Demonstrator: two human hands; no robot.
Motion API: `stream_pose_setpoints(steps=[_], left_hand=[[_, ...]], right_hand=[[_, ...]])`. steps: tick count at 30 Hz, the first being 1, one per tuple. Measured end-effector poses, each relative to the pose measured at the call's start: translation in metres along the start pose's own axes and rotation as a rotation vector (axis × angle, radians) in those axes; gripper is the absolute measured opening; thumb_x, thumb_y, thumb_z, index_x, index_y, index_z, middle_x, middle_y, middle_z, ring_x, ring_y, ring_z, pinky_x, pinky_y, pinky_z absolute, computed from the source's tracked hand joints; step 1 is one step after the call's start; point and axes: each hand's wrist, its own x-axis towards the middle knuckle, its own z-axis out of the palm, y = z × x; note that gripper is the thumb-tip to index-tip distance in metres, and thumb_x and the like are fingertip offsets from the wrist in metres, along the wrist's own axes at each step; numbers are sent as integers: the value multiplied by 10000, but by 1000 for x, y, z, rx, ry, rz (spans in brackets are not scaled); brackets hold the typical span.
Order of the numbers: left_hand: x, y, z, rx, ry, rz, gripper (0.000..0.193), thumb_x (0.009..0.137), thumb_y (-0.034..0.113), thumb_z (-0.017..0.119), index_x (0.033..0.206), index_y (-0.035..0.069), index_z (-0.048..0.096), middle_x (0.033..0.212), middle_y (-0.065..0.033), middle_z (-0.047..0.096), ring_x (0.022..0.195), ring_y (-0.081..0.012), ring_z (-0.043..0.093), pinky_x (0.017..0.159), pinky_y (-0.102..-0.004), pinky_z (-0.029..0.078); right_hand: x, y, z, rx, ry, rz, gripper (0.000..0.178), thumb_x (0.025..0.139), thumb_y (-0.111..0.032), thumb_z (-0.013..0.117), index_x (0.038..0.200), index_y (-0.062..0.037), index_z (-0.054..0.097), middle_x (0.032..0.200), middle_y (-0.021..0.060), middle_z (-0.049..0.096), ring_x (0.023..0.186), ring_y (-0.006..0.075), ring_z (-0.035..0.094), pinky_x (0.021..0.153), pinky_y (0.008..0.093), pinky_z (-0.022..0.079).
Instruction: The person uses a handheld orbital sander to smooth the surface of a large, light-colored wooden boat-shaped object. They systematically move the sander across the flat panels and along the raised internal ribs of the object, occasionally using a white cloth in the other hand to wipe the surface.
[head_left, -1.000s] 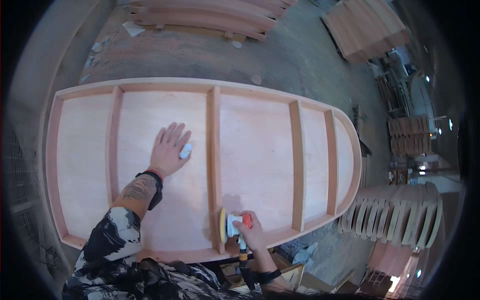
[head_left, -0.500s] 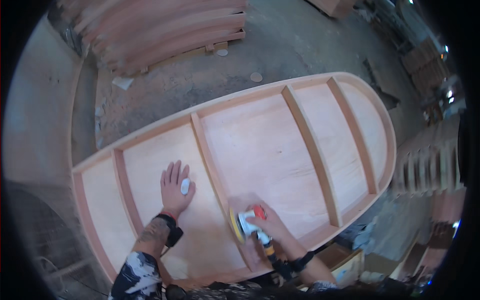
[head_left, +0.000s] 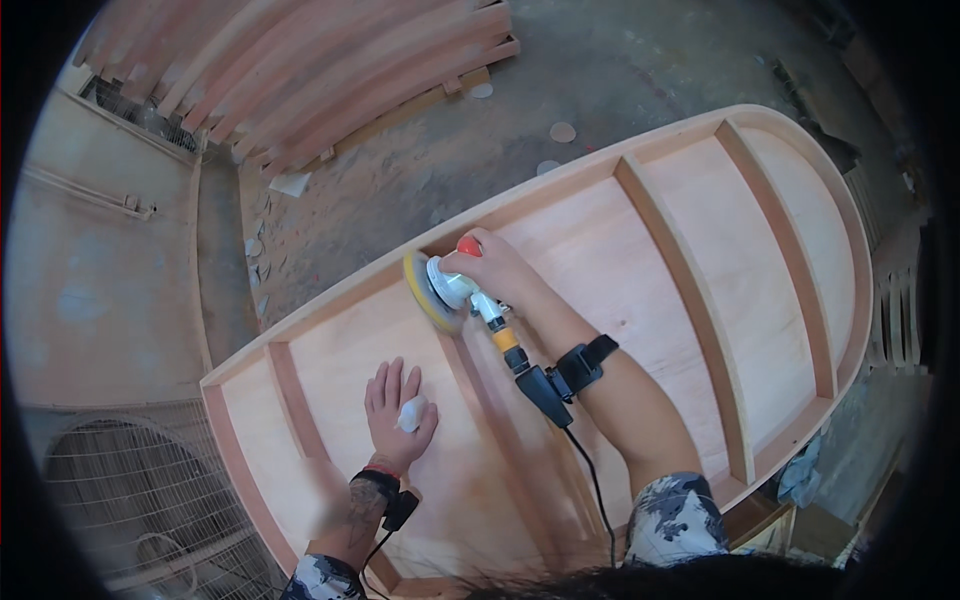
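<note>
A large pale wooden frame [head_left: 330, 312] with a flat panel base, raised rim and several cross slats lies before me, rounded at its right end. My right hand [head_left: 497, 268] grips a pneumatic disc sander [head_left: 450, 288], white with a red top and a yellow-edged pad. The pad is tilted on edge at the far end of a middle cross slat [head_left: 478, 385], close to the far rim. Left of that slat, my left hand [head_left: 392, 425] lies flat on the panel, fingers spread. A small white object [head_left: 411, 413] sits on the back of that hand.
Stacked curved wooden parts [head_left: 370, 75] stand beyond the frame at the upper left. Round discs [head_left: 562, 132] lie on the dusty floor. A wire-guarded fan [head_left: 130, 490] is at lower left. From my right wrist device, a black cable [head_left: 592, 470] runs down across the frame.
My right hand has carried the sander away from me along the middle slat, from near its front part to its far end. My left hand stays flat on the panel. The view has shifted.
</note>
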Motion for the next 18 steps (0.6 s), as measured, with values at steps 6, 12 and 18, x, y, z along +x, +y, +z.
stream_pose_setpoints(steps=[6,12,18], left_hand=[[8,4,4,2,-6,7,630,875,329,657,1442,65,580,1601,-202,417,1505,-428,329,1212,-598,242],[5,7,2,-13,-6,2,627,878,307,659,1445,52,576,1603,-208,415,1513,-436,318,1215,-598,236],[3,5,5,-11,-21,9,640,883,293,656,1463,42,556,1622,-215,389,1522,-447,301,1221,-596,222]], right_hand=[[-19,17,-6,112,-31,-34,526,800,-371,829,1077,28,627,1033,189,684,957,270,675,849,378,544],[-130,33,-11,-108,-38,18,526,796,-406,825,1065,-9,610,1038,222,653,983,379,658,880,444,524],[-184,46,-12,54,-90,157,569,794,-447,825,1099,-19,608,1045,214,674,986,387,672,879,435,531]])
